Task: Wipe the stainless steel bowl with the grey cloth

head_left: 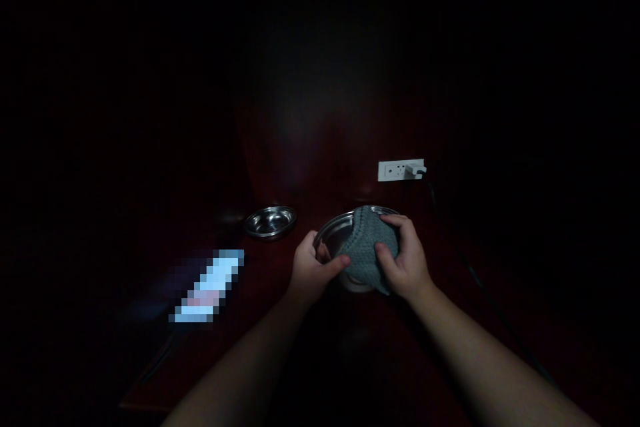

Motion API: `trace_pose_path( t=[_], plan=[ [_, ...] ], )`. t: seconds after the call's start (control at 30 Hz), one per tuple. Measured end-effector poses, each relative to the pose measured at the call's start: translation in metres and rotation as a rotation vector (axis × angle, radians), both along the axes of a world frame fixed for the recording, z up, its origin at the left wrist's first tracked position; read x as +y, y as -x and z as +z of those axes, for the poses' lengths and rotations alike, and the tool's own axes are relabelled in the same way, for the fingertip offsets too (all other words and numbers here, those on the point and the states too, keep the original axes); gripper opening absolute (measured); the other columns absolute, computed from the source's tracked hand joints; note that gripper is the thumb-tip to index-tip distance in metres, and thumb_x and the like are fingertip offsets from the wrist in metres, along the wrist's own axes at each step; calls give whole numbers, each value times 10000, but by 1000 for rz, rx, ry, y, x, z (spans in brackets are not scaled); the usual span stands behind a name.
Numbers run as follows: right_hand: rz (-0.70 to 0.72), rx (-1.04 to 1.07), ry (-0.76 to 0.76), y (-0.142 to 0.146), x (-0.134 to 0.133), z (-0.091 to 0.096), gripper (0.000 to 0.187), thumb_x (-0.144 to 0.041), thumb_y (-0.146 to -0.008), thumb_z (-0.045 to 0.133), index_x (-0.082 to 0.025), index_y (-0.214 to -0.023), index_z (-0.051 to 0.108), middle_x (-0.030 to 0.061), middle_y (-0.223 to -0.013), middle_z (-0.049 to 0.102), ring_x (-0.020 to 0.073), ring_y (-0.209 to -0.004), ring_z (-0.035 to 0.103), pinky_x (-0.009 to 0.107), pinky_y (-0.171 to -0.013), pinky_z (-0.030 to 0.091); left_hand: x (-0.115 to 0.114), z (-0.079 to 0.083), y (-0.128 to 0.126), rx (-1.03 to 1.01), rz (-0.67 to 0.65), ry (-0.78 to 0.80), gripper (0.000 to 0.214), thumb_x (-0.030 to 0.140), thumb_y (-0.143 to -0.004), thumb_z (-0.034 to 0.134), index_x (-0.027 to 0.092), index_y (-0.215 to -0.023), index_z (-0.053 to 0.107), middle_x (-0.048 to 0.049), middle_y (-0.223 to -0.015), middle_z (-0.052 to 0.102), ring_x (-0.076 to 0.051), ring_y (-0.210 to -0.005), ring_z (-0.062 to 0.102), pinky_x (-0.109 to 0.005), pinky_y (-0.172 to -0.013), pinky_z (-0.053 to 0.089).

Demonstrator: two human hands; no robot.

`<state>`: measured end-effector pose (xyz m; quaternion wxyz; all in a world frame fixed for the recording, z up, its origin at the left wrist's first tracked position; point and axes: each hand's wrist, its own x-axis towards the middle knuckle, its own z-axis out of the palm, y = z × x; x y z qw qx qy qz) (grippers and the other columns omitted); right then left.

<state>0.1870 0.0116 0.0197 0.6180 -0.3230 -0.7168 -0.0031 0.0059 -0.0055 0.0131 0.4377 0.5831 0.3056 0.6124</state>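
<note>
A shiny metal dish [336, 232] is tilted in front of me above the dark red table. My left hand [311, 272] is closed on the dish's left rim, its thumb reaching over to the edge of a cloth. That grey-green cloth [367, 250] has a knitted texture and covers the right part of the dish. On the right, my right hand [407, 260] presses the cloth against the dish, thumb and fingers bent over it. The fingers behind the dish are hidden.
Another metal dish [271, 222] sits on the table farther left. Closer on the left glows a blurred-out screen [210, 287]. At the back, a white wall socket [393, 171] holds a plug [415, 171], with a dark cable [475, 273] running down the right side. The surroundings are very dark.
</note>
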Motion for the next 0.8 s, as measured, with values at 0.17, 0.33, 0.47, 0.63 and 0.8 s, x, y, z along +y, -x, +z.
trace_pose_path(
  t=[0.17,0.33,0.47,0.63,0.8],
  plan=[
    [7,5,72,1,0,-1,384,-322,-779,517,-184,-1129,437,99,-1073,520,257,-1005,504,432,-878,410,3,0,-2,-70,17,57,398,280,-583,745,155,-887,519,-23,-831,638,-164,-750,606,-293,-675,477],
    [-4,-42,95,-1,2,0,419,-330,-780,519,-179,-1160,424,106,-1103,518,258,-1024,500,431,-889,409,3,2,-4,-121,26,65,397,268,-595,739,153,-905,520,-47,-886,652,-187,-807,620,-320,-722,484],
    [-74,-128,51,-2,3,1,397,-298,-772,502,-171,-1144,442,117,-1108,520,273,-1048,487,462,-920,390,4,1,-5,-66,71,70,404,270,-578,750,152,-890,523,-41,-858,654,-181,-783,622,-308,-697,486],
    [-100,-183,-16,4,1,2,491,-205,-756,443,-151,-1241,392,137,-1234,458,273,-1155,426,475,-994,345,5,-3,-5,17,126,67,430,299,-562,759,154,-897,531,-45,-849,657,-177,-760,620,-300,-673,480],
    [-10,-244,-18,4,-4,4,500,-197,-791,403,-186,-1290,392,108,-1357,375,254,-1241,364,466,-1030,320,3,-1,-6,31,125,52,413,302,-570,754,157,-880,523,-33,-821,646,-155,-718,603,-278,-639,472]
  ],
)
